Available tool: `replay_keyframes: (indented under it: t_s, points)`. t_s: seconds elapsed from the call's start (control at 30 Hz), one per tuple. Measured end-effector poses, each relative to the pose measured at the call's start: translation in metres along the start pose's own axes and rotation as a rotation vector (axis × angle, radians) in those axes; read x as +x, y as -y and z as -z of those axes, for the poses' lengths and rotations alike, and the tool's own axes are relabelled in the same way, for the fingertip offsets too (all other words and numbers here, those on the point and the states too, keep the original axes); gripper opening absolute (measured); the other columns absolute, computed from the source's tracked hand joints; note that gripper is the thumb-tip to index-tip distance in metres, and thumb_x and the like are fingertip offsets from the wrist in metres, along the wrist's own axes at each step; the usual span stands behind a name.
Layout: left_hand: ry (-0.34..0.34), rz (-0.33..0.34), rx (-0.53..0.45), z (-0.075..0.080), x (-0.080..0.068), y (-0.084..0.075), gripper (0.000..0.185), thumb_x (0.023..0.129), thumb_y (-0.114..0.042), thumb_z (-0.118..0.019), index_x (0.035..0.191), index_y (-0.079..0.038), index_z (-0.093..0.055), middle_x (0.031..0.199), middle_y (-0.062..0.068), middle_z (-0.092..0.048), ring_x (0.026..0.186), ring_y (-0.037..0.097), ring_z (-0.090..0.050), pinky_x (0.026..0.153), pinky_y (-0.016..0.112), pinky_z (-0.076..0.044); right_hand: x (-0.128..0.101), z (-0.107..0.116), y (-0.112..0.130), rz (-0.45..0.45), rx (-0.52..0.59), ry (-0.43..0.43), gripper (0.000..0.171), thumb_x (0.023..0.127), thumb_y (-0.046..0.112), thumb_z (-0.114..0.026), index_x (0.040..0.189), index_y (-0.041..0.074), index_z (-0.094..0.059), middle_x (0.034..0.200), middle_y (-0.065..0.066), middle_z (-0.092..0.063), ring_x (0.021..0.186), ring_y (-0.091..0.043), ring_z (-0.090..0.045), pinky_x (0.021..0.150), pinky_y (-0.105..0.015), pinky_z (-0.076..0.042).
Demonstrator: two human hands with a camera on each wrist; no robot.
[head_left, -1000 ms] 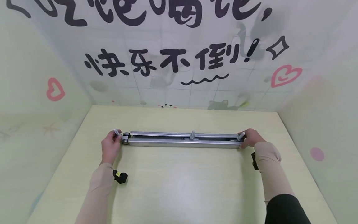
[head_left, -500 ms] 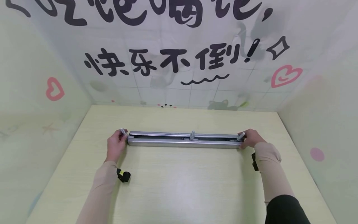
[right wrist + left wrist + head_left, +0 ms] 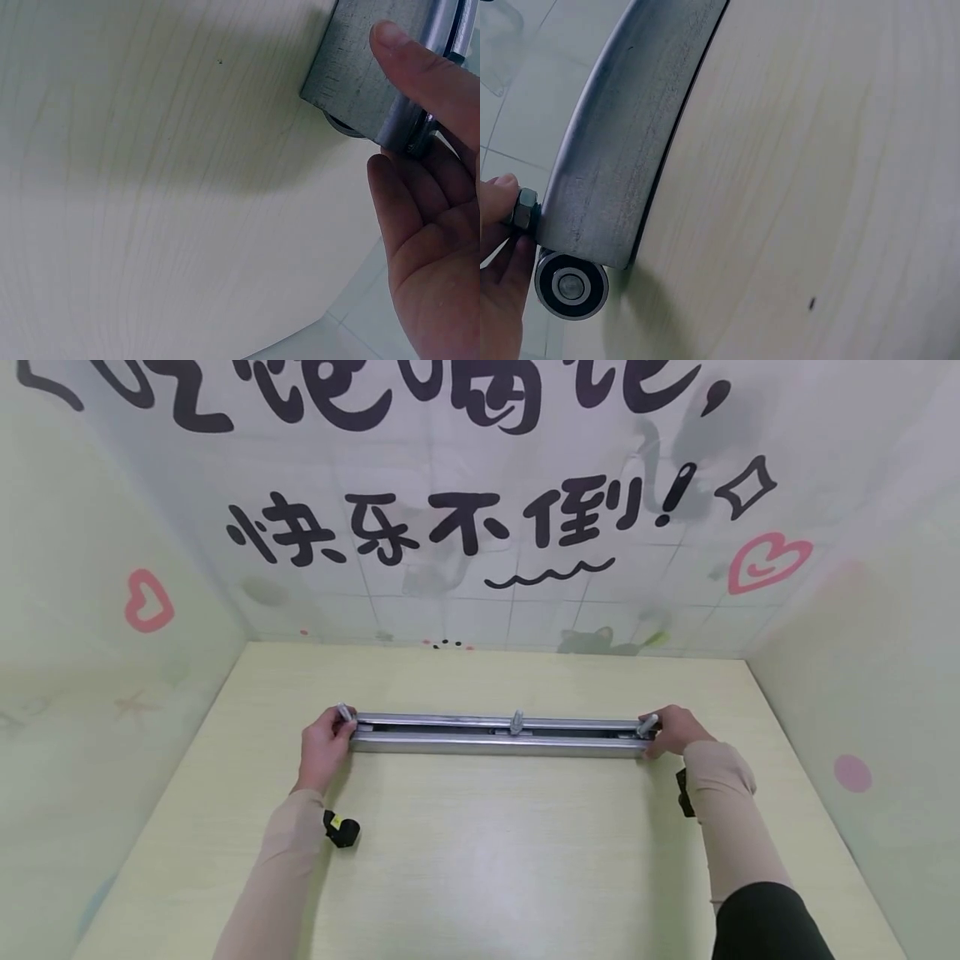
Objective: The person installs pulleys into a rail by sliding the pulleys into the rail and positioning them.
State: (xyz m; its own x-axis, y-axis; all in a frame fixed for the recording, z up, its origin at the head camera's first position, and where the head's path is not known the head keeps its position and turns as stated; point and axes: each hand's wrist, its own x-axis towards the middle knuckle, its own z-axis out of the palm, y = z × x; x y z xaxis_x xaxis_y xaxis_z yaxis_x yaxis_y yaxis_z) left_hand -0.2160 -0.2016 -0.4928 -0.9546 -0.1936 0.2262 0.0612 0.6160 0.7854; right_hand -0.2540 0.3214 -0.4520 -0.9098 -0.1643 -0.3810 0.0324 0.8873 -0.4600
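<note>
A long silver metal track (image 3: 442, 745) lies across the table, its open slot facing up. My left hand (image 3: 321, 750) is at its left end, pinching the bolt of a roller (image 3: 571, 286) by its hex nut (image 3: 525, 208). The roller's wheels overlap the track's end in the left wrist view, some of the wheel still showing below it. With my right hand (image 3: 671, 731) I grip the track's right end, the thumb (image 3: 397, 52) flat on its side. One bolt (image 3: 517, 722) stands up from the slot near mid-length, another (image 3: 647, 725) beside my right fingers.
The pale wooden table (image 3: 480, 843) reaches back to a printed wall (image 3: 465, 618) with lettering, and side walls rise at left and right. A black wrist camera (image 3: 342, 831) sits on my left wrist, another (image 3: 684, 793) on the right. Tiled floor shows beyond the table edge.
My left hand has moved right with the roller, whose wheels were clear of the track's left end and have gone into it. The right hand and the track have stayed put.
</note>
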Motion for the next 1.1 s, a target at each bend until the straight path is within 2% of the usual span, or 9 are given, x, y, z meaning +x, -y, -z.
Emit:
replay_keyframes:
  t_s: [0.17,0.23,0.5,0.63,0.9,1.1]
  points:
    - [0.004,-0.014,0.006,-0.001,-0.001,-0.003,0.019,0.087,0.002,-0.055,0.104,0.01,-0.058,0.1,0.027,-0.062,0.089,0.033,-0.06,0.076,0.039,-0.051,0.001,-0.002,0.0,0.006,-0.01,-0.001,0.07,0.061,0.009,-0.08,0.122,-0.007,-0.05,0.116,-0.03,-0.054,0.102,-0.041,-0.052,0.092,-0.052,-0.04]
    - [0.013,-0.018,0.005,-0.001,0.0,-0.004,0.019,0.087,0.002,-0.055,0.104,0.01,-0.058,0.101,0.027,-0.062,0.091,0.034,-0.06,0.078,0.043,-0.05,0.001,-0.002,0.0,0.004,-0.008,-0.003,0.07,0.061,0.009,-0.08,0.122,-0.007,-0.05,0.116,-0.031,-0.054,0.102,-0.041,-0.052,0.092,-0.052,-0.04]
    - [0.058,-0.003,-0.015,-0.002,0.0,-0.008,0.021,0.088,0.0,-0.055,0.106,0.01,-0.057,0.106,0.028,-0.06,0.099,0.038,-0.059,0.084,0.043,-0.049,0.001,-0.002,0.002,0.006,-0.007,-0.003,0.07,0.061,0.009,-0.08,0.122,-0.007,-0.05,0.114,-0.03,-0.055,0.099,-0.038,-0.054,0.091,-0.051,-0.042]
    - [0.077,0.0,-0.019,-0.005,0.0,-0.011,0.021,0.088,0.001,-0.055,0.106,0.01,-0.057,0.105,0.029,-0.06,0.099,0.038,-0.058,0.086,0.044,-0.048,0.002,-0.002,0.002,0.01,-0.008,-0.005,0.07,0.06,0.009,-0.08,0.121,-0.008,-0.051,0.111,-0.03,-0.056,0.095,-0.035,-0.055,0.089,-0.049,-0.044]
    - [0.099,-0.01,-0.006,-0.012,0.0,-0.015,0.021,0.088,-0.001,-0.056,0.106,0.009,-0.058,0.104,0.027,-0.061,0.1,0.037,-0.058,0.087,0.043,-0.048,0.001,-0.002,0.001,0.003,-0.002,0.001,0.07,0.061,0.009,-0.081,0.122,-0.007,-0.05,0.114,-0.03,-0.055,0.097,-0.036,-0.054,0.09,-0.051,-0.042]
    - [0.118,-0.058,0.012,-0.015,0.001,-0.017,0.019,0.087,-0.002,-0.056,0.103,0.009,-0.058,0.1,0.027,-0.062,0.095,0.037,-0.06,0.083,0.045,-0.049,0.001,-0.002,0.001,-0.004,0.007,0.002,0.07,0.061,0.01,-0.08,0.123,-0.007,-0.05,0.117,-0.029,-0.054,0.103,-0.041,-0.051,0.093,-0.054,-0.039]
